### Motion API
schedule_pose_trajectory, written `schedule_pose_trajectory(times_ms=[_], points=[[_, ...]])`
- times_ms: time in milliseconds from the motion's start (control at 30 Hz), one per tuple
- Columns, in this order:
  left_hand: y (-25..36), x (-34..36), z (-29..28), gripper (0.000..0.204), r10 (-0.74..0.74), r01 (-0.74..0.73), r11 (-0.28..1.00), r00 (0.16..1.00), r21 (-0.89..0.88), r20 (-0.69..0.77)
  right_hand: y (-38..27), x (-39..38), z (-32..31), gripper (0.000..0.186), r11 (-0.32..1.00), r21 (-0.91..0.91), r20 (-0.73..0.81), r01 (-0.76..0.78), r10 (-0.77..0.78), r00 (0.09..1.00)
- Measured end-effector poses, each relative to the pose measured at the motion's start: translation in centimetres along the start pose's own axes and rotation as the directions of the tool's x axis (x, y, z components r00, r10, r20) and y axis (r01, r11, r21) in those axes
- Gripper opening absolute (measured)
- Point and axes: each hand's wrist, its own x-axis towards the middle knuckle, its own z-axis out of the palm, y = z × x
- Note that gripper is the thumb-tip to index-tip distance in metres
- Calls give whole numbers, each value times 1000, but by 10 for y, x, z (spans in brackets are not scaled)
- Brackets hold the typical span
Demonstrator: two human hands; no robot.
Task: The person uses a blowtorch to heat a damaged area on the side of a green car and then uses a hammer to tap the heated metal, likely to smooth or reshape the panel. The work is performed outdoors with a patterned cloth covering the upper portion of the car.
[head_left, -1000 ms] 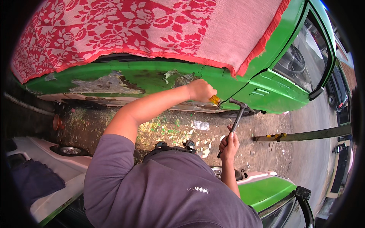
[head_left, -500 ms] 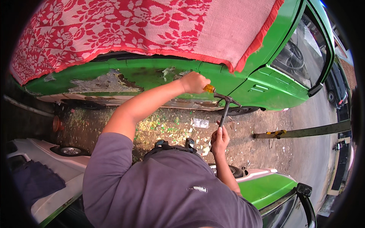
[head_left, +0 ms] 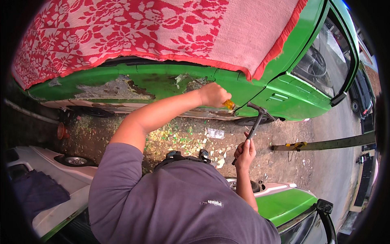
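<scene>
My left hand (head_left: 214, 96) is closed around a screwdriver-like tool with a see-through amber handle (head_left: 229, 104). Its short tip reaches toward the lower side of a green car body (head_left: 248, 87), by the seam ahead of the door; whether it touches the metal I cannot tell. My right hand (head_left: 244, 153) grips a dark hammer (head_left: 256, 124) by its handle. The hammer's head is raised just right of the amber handle, apart from it. Left of my left hand, the panel has flaked paint and a bare grey, rusty patch (head_left: 115, 88).
A red and pink patterned cloth (head_left: 162, 30) covers the car's upper part. Paint chips and a clear plastic piece (head_left: 215, 133) litter the ground. A post (head_left: 321, 141) lies across the right side. Behind me stands another green and white car (head_left: 286, 203); an orange pot (head_left: 62, 131) is at left.
The hammer head has moved right and away from the amber handle, and my right hand has shifted right with it. My left hand has moved slightly right and down, the handle now angled lower.
</scene>
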Motion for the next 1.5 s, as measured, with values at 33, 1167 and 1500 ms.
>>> schedule_pose_trajectory(times_ms=[33, 1167, 1500], points=[[-1, 1, 0, 19, -6, 6, 1000, 1000, 0, -9, -1, 1, 1, 36, 1000, 6, 5, -3, 3, 1000], [-9, -7, 3, 18, 2, -3, 998, 1000, 59, 10, 8, -12, 7, 35, 998, 58, -25, 40, -39, 999], [-20, -17, -5, 21, -90, 88, 996, 994, -33, -57, 21, 3, 14, 37, 994, -106, 153, -28, 44, 987]])
